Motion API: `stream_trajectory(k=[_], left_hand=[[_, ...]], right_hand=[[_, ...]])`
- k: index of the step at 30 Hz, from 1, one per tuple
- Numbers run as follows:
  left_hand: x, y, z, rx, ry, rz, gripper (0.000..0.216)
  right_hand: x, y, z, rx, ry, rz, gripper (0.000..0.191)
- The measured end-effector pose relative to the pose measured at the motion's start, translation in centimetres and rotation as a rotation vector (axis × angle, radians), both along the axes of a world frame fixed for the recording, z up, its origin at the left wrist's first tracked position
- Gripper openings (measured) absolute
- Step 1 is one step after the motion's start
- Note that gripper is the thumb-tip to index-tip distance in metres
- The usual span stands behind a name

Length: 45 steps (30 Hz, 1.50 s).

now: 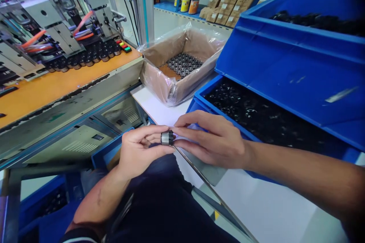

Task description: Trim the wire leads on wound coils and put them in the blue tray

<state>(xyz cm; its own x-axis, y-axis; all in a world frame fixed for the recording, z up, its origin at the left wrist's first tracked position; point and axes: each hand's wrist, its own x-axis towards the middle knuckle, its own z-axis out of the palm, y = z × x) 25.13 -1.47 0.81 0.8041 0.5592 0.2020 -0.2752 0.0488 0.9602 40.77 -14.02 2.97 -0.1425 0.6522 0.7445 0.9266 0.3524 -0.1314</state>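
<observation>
Between my two hands, above the table edge, is a small stator core (165, 138) with a ridged silver band and a black toothed end facing right. My left hand (137, 146) pinches the silver band between thumb and fingers. From the other side, the fingertips of my right hand (209, 136) close on the black end; they partly hide it. The blue bin (203, 102) just beyond my right hand holds many small black plastic parts.
A plastic-lined cardboard box (159, 83) with rows of similar cores stands ahead on the white table (256, 197). A second blue bin (273, 68) is stacked at right. At left, a machine (57, 26) stands on an orange bench (71, 79) with a row of cores.
</observation>
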Motion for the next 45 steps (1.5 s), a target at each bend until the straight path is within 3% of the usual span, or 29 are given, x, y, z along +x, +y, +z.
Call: stream_trajectory(k=[7, 15, 17, 20, 22, 24, 26, 28, 31, 33, 39, 42, 45], left_hand=[[-0.5, 0.2, -0.3, -0.081, 0.011, -0.084, 0.039], [0.9, -2.4, -0.8, -0.241, -0.153, 0.027, 0.034], [0.9, -2.2, -0.6, -0.12, -0.183, 0.057, 0.041], [0.4, -0.7, 0.0, 0.335, -0.208, 0.092, 0.051], [0.0, 0.3, 0.5, 0.612, -0.22, 0.114, 0.046], [-0.3, 0.7, 0.7, 0.715, -0.232, 0.143, 0.043], [-0.4, 0.2, 0.5, 0.655, -0.222, 0.178, 0.042], [-0.2, -0.6, -0.1, 0.458, -0.189, 0.165, 0.038], [0.3, -1.7, -1.2, 0.025, -0.171, -0.005, 0.032], [0.8, -1.9, -1.7, -0.155, -0.159, -0.128, 0.037], [1.4, -1.1, -2.4, -0.239, -0.136, -0.2, 0.038], [1.0, -0.6, -2.5, -0.067, -0.142, -0.198, 0.037], [0.5, 0.3, -2.0, 0.38, -0.177, -0.016, 0.038]], right_hand=[[0.0, 0.1, 0.2, 0.079, -0.131, 0.052, 0.014], [-0.2, 0.2, -0.5, 0.212, -0.23, 0.002, 0.01], [-0.3, 0.0, -0.7, 0.172, -0.155, 0.024, 0.013], [-0.7, -0.3, -0.5, 0.082, -0.008, 0.074, 0.021], [-1.1, -0.5, -0.3, 0.04, 0.036, 0.113, 0.024], [-1.3, -0.6, -0.1, 0.013, 0.057, 0.132, 0.024], [-1.4, -0.6, 0.0, 0.009, 0.055, 0.126, 0.023], [-1.3, -0.5, -0.2, 0.028, 0.042, 0.09, 0.023], [-1.0, -0.2, -0.6, 0.083, 0.028, 0.014, 0.025], [-0.8, -0.2, -0.8, 0.096, 0.022, -0.003, 0.024], [-0.6, -0.1, -0.6, 0.031, 0.013, -0.036, 0.023], [-0.5, -0.1, -0.4, 0.025, 0.023, -0.025, 0.021], [-0.5, -0.2, -0.3, 0.046, 0.027, 0.007, 0.021]])
